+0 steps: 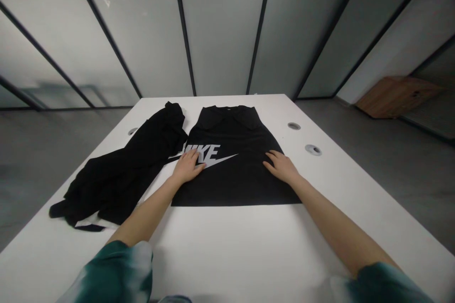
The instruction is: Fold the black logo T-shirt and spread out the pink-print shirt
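A black shirt [234, 184] with a white NIKE print lies spread flat on the white table [241, 251], its collar toward the far edge and its hem toward me. My left hand [188, 165] rests on its left side, over part of the print, fingers apart. On the right side of the cloth lies my right hand [281, 166], its fingers also spread and holding nothing. Beside the shirt, at the left, is a crumpled black garment [124, 170] with some white showing at its lower edge.
Two round grommets [294, 126] [313, 150] sit in the table's right side, and another [132, 131] is partly covered at the left. Frosted glass panels [220, 28] stand behind the table. A wooden piece [398, 97] is on the floor at the right.
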`<state>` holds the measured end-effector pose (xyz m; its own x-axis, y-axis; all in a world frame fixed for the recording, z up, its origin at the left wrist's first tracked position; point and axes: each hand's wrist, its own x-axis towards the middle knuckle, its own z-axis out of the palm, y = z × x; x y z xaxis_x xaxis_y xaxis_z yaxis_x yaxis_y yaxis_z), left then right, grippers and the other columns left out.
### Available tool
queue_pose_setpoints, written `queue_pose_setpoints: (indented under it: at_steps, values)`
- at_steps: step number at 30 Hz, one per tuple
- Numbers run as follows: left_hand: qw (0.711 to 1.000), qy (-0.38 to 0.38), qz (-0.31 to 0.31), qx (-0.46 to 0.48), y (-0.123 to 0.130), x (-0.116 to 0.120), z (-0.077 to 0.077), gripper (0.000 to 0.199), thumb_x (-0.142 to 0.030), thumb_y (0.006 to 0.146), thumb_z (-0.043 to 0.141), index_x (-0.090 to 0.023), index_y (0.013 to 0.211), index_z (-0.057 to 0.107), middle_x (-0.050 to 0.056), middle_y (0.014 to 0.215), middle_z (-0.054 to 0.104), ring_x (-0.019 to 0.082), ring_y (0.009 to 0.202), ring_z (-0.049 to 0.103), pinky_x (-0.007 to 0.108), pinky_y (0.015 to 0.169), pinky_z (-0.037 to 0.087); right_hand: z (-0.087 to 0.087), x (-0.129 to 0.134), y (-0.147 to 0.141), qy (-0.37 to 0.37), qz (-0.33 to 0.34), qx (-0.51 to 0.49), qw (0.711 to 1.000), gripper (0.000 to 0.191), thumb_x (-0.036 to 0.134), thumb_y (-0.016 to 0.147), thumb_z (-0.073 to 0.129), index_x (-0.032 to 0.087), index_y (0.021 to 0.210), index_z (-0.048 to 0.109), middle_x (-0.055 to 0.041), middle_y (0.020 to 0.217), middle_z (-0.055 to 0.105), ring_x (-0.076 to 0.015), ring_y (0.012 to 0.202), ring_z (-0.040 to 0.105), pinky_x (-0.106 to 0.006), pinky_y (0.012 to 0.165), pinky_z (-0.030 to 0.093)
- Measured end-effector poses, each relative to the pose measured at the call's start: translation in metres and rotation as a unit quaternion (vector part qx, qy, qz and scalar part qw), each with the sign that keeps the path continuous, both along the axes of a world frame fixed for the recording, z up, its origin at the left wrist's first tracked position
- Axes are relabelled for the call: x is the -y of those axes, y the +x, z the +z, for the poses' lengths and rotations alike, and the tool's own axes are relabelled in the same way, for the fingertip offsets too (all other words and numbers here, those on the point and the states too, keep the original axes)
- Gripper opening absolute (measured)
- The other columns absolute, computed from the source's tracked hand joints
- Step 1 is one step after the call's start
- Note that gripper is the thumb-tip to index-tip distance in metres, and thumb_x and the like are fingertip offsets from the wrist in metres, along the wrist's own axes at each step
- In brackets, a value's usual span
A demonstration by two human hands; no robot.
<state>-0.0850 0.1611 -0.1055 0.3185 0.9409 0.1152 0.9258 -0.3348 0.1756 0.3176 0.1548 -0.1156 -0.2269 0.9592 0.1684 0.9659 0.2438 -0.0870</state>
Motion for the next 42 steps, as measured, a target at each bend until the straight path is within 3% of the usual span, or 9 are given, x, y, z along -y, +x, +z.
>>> queue_pose_setpoints:
  at_steps: [6, 13, 17, 22, 28, 32, 35, 38, 42]
  values:
    - [0.997, 0.053, 0.044, 0.026, -0.003, 0.0, -0.002, 0.05, -0.047, 0.087, 0.055, -0.015, 0.125, 0.061, 0.016, 0.137, 0.057, 0.031, 0.128, 0.051, 0.044, 0.108, 0.041, -0.009, -0.002, 0.009, 0.041, -0.008, -0.073, 0.996, 0.047, 0.041, 0.094, 0.044, 0.016, 0.128, 0.063, -0.0153, 0.137, 0.059, -0.0298, 0.128, 0.053, -0.045, 0.107, 0.042]
    - [0.972, 0.037, 0.233, -0.02, -0.009, 0.008, 0.01, 0.053, -0.047, 0.087, 0.051, -0.012, 0.125, 0.061, 0.019, 0.119, 0.061, 0.036, 0.112, 0.056, 0.047, 0.093, 0.048, 0.005, 0.007, 0.031, 0.048, -0.224, -0.035, 0.973, 0.045, 0.044, 0.09, 0.047, 0.013, 0.112, 0.071, -0.018, 0.11, 0.067, -0.0316, 0.102, 0.062, -0.043, 0.087, 0.048]
    - [0.967, 0.009, 0.255, -0.018, -0.01, 0.007, 0.013, 0.051, -0.052, 0.086, 0.051, -0.012, 0.116, 0.064, 0.021, 0.115, 0.061, 0.037, 0.111, 0.057, 0.046, 0.09, 0.048, 0.012, 0.011, 0.026, -0.003, -0.24, -0.004, 0.971, 0.045, 0.048, 0.089, 0.047, 0.013, 0.103, 0.073, -0.0188, 0.105, 0.066, -0.033, 0.1, 0.062, -0.043, 0.083, 0.048]
    - [0.973, -0.042, 0.225, 0.029, -0.016, 0.005, 0.015, 0.042, -0.046, 0.086, 0.054, -0.014, 0.112, 0.062, 0.019, 0.113, 0.066, 0.036, 0.109, 0.062, 0.045, 0.09, 0.049, 0.02, 0.012, 0.017, -0.059, -0.225, -0.033, 0.972, 0.04, 0.042, 0.088, 0.049, 0.013, 0.111, 0.066, -0.0183, 0.104, 0.068, -0.0322, 0.097, 0.065, -0.04, 0.078, 0.049]
    - [0.956, -0.18, 0.123, 0.197, -0.039, 0.005, 0.031, 0.07, -0.037, 0.077, 0.065, -0.016, 0.141, 0.046, 0.01, 0.103, 0.071, 0.027, 0.094, 0.069, 0.034, 0.081, 0.053, 0.031, 0.016, 0.036, -0.155, -0.131, -0.119, 0.972, 0.067, 0.043, 0.086, 0.058, 0.014, 0.144, 0.044, -0.0154, 0.106, 0.073, -0.0303, 0.096, 0.069, -0.037, 0.082, 0.051]
    - [0.913, -0.306, 0.045, 0.267, -0.056, 0.016, 0.043, 0.053, -0.041, 0.076, 0.058, -0.017, 0.122, 0.066, 0.006, 0.089, 0.071, 0.024, 0.081, 0.068, 0.034, 0.073, 0.054, 0.036, 0.025, 0.054, -0.177, -0.055, -0.197, 0.963, 0.046, 0.034, 0.085, 0.052, 0.02, 0.127, 0.064, -0.0091, 0.107, 0.074, -0.027, 0.099, 0.069, -0.037, 0.09, 0.051]
    - [0.889, -0.285, 0.017, 0.358, -0.065, 0.022, 0.043, 0.047, -0.036, 0.075, 0.054, -0.019, 0.116, 0.07, 0.009, 0.108, 0.071, 0.026, 0.1, 0.066, 0.036, 0.085, 0.054, 0.037, 0.033, 0.064, -0.19, -0.033, -0.292, 0.937, 0.04, 0.025, 0.08, 0.045, 0.019, 0.107, 0.073, -0.0082, 0.109, 0.074, -0.0261, 0.104, 0.067, -0.038, 0.093, 0.051]
    - [0.88, -0.266, 0.007, 0.395, -0.068, 0.022, 0.036, 0.059, -0.03, 0.07, 0.055, -0.017, 0.127, 0.063, 0.01, 0.113, 0.07, 0.027, 0.107, 0.064, 0.04, 0.092, 0.052, 0.032, 0.038, 0.068, -0.193, -0.02, -0.379, 0.905, 0.045, 0.025, 0.077, 0.047, 0.018, 0.116, 0.069, -0.0086, 0.11, 0.074, -0.0259, 0.102, 0.068, -0.038, 0.09, 0.052]
    - [0.947, -0.161, 0.041, 0.275, -0.058, 0.016, 0.027, 0.054, -0.029, 0.073, 0.056, -0.016, 0.124, 0.065, 0.009, 0.097, 0.069, 0.025, 0.093, 0.064, 0.041, 0.09, 0.053, 0.02, 0.036, 0.063, -0.095, -0.043, -0.297, 0.949, 0.04, 0.029, 0.078, 0.052, 0.018, 0.112, 0.07, -0.0091, 0.101, 0.074, -0.0254, 0.091, 0.068, -0.04, 0.086, 0.053]
